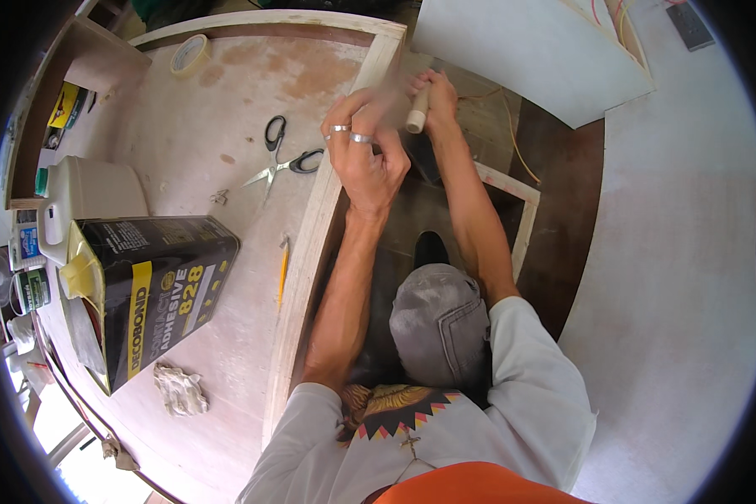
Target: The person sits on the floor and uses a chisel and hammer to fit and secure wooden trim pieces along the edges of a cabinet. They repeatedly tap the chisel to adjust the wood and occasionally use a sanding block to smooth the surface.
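Observation:
My right hand (441,99), beyond the corner of the bench, wraps round a pale wooden handle (417,116). The handle's blunt end points back toward me, and whatever is at its far end is hidden. My left hand (366,155), with rings on two fingers, is at the bench's raised wooden edge (323,189). Its fingers are curled in and closed; a blurred grey patch hides their tips, so what they hold cannot be made out. Open scissors (281,160) with black handles lie on the bench just left of it. A yellow pencil-like stick (284,273) lies near the edge.
A black metal adhesive can (164,281) and a whitish jug (101,197) stand at the left. A masking tape roll (191,55) and a crumpled rag (181,391) lie on the bench. Right of me rises a large white panel (664,252); another white box-like piece (529,55) stands ahead.

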`<action>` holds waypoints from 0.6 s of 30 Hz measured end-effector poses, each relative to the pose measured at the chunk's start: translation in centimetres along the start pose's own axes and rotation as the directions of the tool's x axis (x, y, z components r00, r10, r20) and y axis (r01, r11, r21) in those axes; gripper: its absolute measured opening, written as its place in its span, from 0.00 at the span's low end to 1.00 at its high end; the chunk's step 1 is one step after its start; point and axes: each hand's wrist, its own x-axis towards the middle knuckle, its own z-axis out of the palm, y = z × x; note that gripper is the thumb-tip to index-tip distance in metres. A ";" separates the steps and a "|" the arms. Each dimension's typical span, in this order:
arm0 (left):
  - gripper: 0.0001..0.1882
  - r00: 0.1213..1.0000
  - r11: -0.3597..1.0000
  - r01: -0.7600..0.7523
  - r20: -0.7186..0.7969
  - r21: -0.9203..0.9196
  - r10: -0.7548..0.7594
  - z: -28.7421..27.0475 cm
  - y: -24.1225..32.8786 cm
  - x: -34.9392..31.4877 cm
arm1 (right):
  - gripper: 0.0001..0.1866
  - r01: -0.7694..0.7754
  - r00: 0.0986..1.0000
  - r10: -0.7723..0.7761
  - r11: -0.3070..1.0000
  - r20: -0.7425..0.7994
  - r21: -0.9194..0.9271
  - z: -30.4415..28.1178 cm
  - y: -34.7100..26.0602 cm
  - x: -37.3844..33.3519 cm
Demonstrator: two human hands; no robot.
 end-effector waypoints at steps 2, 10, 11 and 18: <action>0.23 1.000 0.999 0.004 0.015 0.044 -0.004 -0.2 0.0 0.4 | 0.01 -0.061 0.998 0.061 0.995 0.008 0.073 -0.7 -0.6 -0.6; 0.22 0.998 0.998 0.009 0.065 0.069 -0.014 0.6 0.5 0.3 | 0.02 0.051 0.984 -0.061 0.997 -0.168 -0.064 0.9 -0.5 2.0; 0.21 0.997 0.995 0.005 0.073 0.099 -0.013 0.4 0.3 0.5 | 0.02 0.068 0.986 -0.068 0.998 -0.150 -0.002 0.5 -0.6 1.1; 0.20 0.995 0.996 -0.020 0.098 0.091 0.011 0.6 1.0 0.4 | 0.05 0.068 0.977 -0.057 0.996 -0.205 0.049 0.1 -3.0 1.6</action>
